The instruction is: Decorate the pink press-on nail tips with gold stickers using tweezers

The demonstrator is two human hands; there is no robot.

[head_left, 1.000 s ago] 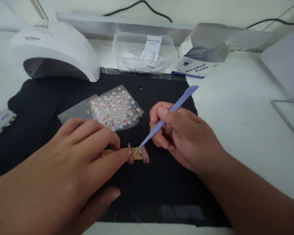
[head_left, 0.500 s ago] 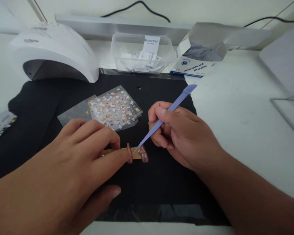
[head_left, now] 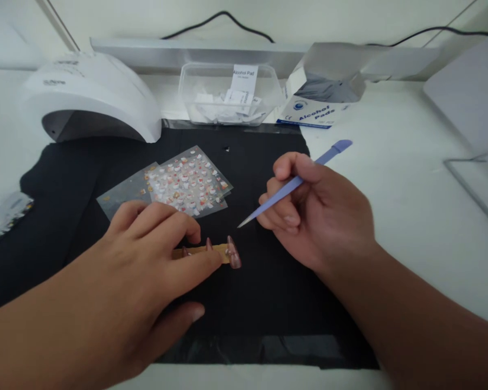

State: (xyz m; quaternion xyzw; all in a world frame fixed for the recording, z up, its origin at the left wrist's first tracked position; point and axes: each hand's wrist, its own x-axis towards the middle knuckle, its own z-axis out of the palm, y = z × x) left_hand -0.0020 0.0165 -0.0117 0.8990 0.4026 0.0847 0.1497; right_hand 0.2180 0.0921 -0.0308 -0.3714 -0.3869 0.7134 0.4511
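Observation:
My left hand [head_left: 146,271] lies over a narrow tan strip [head_left: 223,250], index finger pressed down on it and thumb held apart below. Brownish, glossy false nails stand along the strip. The rightmost false nail [head_left: 233,252] is just beyond my index fingertip, with small whitish bits beside it; other nails are partly hidden by my fingers. My right hand [head_left: 317,211] grips slim purple tweezers [head_left: 287,189] that have a pale pointed tip and a broad slanted head. The tip is above and right of the strip, apart from it. Sheets of small stickers [head_left: 187,181] lie behind my left hand.
A white nail lamp [head_left: 101,86] stands at the back left. Behind the black mat [head_left: 268,303] are a clear plastic box [head_left: 187,92] of white packets and an open alcohol pad carton [head_left: 317,111]. A clear plastic bag [head_left: 4,214] lies at far left.
My right hand has drawn the tweezers up and right, off the strip, and turned palm further upward. My left index finger still presses the strip; the rightmost nail appears more tilted.

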